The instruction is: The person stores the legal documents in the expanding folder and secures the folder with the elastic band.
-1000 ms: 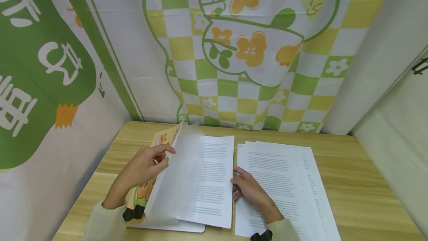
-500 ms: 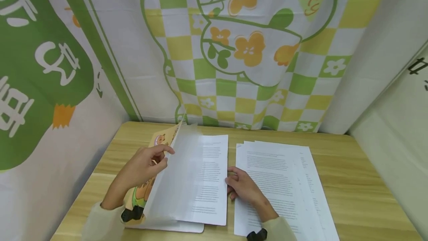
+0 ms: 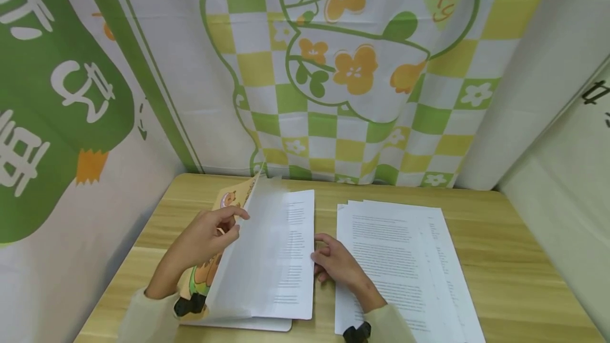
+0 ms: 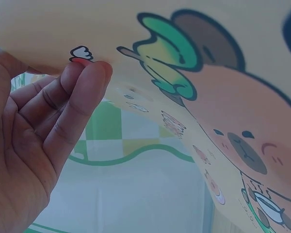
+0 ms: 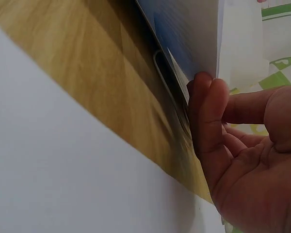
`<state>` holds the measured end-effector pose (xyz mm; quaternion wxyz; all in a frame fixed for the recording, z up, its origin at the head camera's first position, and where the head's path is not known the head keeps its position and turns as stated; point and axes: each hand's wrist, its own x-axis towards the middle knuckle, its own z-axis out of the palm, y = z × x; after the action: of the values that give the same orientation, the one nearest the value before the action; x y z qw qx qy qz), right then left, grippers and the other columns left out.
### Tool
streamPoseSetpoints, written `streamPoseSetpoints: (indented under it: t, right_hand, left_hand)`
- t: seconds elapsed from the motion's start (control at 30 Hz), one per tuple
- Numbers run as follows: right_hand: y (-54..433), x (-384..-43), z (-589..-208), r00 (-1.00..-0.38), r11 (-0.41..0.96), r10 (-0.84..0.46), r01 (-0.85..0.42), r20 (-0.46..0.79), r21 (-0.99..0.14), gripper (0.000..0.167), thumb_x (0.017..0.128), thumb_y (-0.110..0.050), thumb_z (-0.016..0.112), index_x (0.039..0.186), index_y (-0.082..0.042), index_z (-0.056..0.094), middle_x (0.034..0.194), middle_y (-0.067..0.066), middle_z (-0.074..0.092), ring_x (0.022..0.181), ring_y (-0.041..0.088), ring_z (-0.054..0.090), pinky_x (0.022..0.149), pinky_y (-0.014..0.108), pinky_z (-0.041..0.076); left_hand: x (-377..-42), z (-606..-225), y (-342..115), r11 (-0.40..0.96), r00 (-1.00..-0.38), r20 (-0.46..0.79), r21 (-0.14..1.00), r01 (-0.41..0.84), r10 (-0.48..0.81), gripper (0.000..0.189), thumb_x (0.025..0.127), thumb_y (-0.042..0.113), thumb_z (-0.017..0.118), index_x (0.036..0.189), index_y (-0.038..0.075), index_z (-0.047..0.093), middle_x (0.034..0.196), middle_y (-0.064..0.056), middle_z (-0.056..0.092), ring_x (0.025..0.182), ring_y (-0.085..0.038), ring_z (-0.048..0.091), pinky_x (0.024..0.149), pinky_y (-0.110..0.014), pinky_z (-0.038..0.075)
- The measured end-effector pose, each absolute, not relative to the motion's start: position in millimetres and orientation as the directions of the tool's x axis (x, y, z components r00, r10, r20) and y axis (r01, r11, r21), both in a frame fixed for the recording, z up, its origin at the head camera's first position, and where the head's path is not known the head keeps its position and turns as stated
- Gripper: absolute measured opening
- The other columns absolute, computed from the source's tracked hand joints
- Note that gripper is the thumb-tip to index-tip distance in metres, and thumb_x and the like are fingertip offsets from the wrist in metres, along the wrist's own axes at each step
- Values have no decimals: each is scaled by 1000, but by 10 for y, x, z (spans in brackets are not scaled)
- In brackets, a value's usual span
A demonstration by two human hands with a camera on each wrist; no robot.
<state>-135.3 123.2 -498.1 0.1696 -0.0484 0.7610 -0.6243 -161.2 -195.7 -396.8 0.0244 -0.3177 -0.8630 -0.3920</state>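
A folder with a cartoon animal on its cream cover (image 3: 205, 274) lies partly open in the head view. My left hand (image 3: 202, 237) pinches the raised cover near its edge; the left wrist view shows thumb and finger (image 4: 87, 87) meeting at it. Inside is a translucent plastic sleeve (image 3: 254, 258). A printed sheet (image 3: 300, 226) overlaps the sleeve, its left part showing only faintly through the plastic. My right hand (image 3: 337, 261) grips the sheet's right edge between thumb and fingers. In the right wrist view, those fingertips (image 5: 216, 97) are at the paper's edge.
Several loose printed sheets (image 3: 386, 258) lie fanned on the wooden table (image 3: 514, 279), partly under the right forearm. The folder's white back part (image 3: 267, 324) juts out below the sheet. A patterned curtain (image 3: 333, 136) hangs behind the table's far edge.
My right hand has moved left with the printed sheet, and less of the sheet shows beyond the sleeve. The left hand stays in place on the cover.
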Motion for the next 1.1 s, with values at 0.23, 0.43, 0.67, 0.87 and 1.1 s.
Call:
streamPoseSetpoints:
  t: [0.23, 0.43, 0.67, 0.87, 1.1]
  right_hand:
    - [1154, -1369, -4997, -934, 193, -305, 134, -189, -972, 47, 101, -2, 59, 146, 3, 47, 84, 9, 71, 66, 24, 67, 56, 37, 57]
    - [1091, -1377, -5008, -929, 195, -317, 136, -194, -971, 46, 101, -4, 60, 145, 2, 48, 87, 9, 72, 68, 24, 68, 58, 37, 58]
    - [1034, -1380, -5005, -924, 184, -329, 141, -196, -973, 47, 102, -5, 60, 147, -1, 48, 90, 9, 72, 70, 24, 68, 59, 39, 58]
    - [1008, -1397, -5027, -916, 163, -354, 138, -189, -977, 49, 102, -4, 59, 149, 0, 46, 91, 10, 72, 70, 23, 68, 58, 36, 58]
    - [982, -1404, -5033, -910, 146, -373, 135, -181, -980, 49, 102, -3, 58, 149, 0, 46, 92, 11, 72, 70, 23, 68, 57, 34, 57]
  left_hand:
    - [-1617, -3970, -1941, 478, -796, 293, 672, 566, 530, 23, 97, -2, 61, 117, 5, 70, 65, 13, 47, 55, -5, 49, 46, -26, 42]
    - [-1624, -3980, -1928, 467, -795, 293, 682, 563, 531, 22, 98, -1, 61, 117, 5, 70, 65, 13, 47, 55, -5, 49, 47, -26, 43]
    - [-1609, -3957, -1931, 478, -800, 283, 679, 557, 530, 23, 97, -2, 61, 117, 4, 70, 65, 13, 47, 55, -5, 49, 46, -26, 42]
    - [-1610, -3972, -1934, 481, -801, 279, 680, 554, 529, 23, 97, -2, 61, 118, 5, 70, 65, 12, 48, 55, -6, 50, 47, -26, 44]
    - [-1605, -3968, -1927, 482, -799, 285, 674, 560, 530, 24, 97, -2, 61, 118, 5, 70, 65, 13, 47, 55, -5, 49, 46, -26, 43]
